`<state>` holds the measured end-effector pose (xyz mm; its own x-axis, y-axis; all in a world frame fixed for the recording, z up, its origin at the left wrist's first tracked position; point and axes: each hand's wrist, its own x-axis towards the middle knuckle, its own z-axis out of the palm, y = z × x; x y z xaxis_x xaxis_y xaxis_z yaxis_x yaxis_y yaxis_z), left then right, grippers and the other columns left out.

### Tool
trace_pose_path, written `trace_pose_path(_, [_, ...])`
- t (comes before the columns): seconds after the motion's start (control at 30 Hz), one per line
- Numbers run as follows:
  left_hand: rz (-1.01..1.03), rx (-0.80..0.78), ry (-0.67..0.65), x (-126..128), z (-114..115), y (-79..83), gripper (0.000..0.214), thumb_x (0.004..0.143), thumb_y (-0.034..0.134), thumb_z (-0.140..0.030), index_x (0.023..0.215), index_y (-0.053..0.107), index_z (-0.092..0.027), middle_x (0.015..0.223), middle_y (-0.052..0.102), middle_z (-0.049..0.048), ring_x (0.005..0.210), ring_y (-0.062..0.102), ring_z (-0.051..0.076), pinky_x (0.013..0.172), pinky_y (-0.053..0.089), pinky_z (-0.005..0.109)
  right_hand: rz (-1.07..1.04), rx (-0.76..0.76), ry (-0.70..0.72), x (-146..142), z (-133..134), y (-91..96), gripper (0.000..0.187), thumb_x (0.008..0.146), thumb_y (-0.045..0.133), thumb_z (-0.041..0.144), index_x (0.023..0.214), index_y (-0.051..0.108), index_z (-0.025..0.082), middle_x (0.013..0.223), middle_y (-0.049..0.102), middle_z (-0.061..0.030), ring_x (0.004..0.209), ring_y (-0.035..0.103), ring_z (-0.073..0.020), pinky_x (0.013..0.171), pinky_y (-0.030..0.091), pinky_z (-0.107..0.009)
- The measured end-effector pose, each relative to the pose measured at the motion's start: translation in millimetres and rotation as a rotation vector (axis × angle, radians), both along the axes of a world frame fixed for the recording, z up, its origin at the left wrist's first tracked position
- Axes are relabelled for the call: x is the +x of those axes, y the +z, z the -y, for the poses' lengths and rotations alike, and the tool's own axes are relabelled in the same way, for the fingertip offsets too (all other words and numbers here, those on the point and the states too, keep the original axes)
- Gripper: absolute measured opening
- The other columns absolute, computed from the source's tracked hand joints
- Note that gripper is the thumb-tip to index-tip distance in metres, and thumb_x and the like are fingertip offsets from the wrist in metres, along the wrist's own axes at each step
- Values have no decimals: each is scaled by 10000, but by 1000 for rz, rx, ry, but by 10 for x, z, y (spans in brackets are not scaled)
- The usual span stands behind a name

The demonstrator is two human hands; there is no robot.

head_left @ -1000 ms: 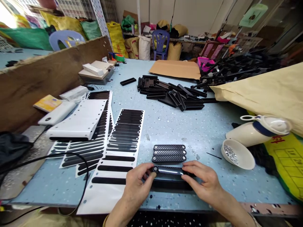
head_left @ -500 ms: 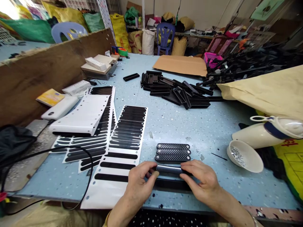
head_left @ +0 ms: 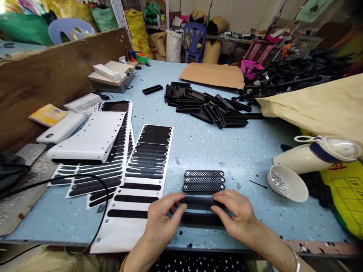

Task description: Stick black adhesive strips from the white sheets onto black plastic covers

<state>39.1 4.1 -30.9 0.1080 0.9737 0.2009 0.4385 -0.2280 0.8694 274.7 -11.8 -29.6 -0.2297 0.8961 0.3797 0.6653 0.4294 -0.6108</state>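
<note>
Two hands work at the near edge of a pale blue table [head_left: 198, 147]. Far on the left lies a yellow booklet [head_left: 47, 114] and next to it a white flat box [head_left: 61, 128]. A black cable [head_left: 70, 181] loops over the table there. Then come white sticker sheets [head_left: 141, 170] with rows of long black stickers, spread flat side by side.

The left hand [head_left: 163, 219] is just right of the sheets. Its fingers are curled and pinch the left end of a black strip [head_left: 200, 200]. The strip lies long-ways between both hands, close to the near table edge. The right hand [head_left: 236, 215] pinches the other end the same way, fingers bent around it. Under the strip, touching the table, lies a black block [head_left: 202, 219].

Just behind the hands sit three black mesh bars [head_left: 203, 180], stacked close in a neat row. Farther back is a messy pile of black parts [head_left: 204, 107], and behind that a sheet of brown cardboard [head_left: 212, 75].

On the right stands a small white bowl [head_left: 295, 189] with tiny shiny screws [head_left: 277, 178] in it. A white jug [head_left: 317, 153] lies on its side just behind the bowl. A big tan paper sack [head_left: 320, 105] fills the far right.
</note>
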Motion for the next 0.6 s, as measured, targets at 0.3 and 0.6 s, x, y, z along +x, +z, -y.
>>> trace_pose_path(0.3, [30, 74, -83, -20, -30, -37, 180, 836, 641, -148, 894, 790, -230, 884, 808, 32, 806, 772, 192, 763, 640, 282, -150, -118, 17, 43, -60, 17, 115, 851, 684, 209, 923, 773, 203, 812, 770, -62, 705, 716, -196, 624, 604, -323])
trace_pose_path(0.6, [15, 105, -63, -22, -34, -51, 166, 827, 659, -159, 867, 796, -243, 871, 808, 27, 787, 776, 187, 755, 651, 279, -275, -211, 0, 88, -49, -31, 146, 835, 730, 221, 967, 790, 242, 843, 783, -52, 749, 727, -188, 672, 620, -332])
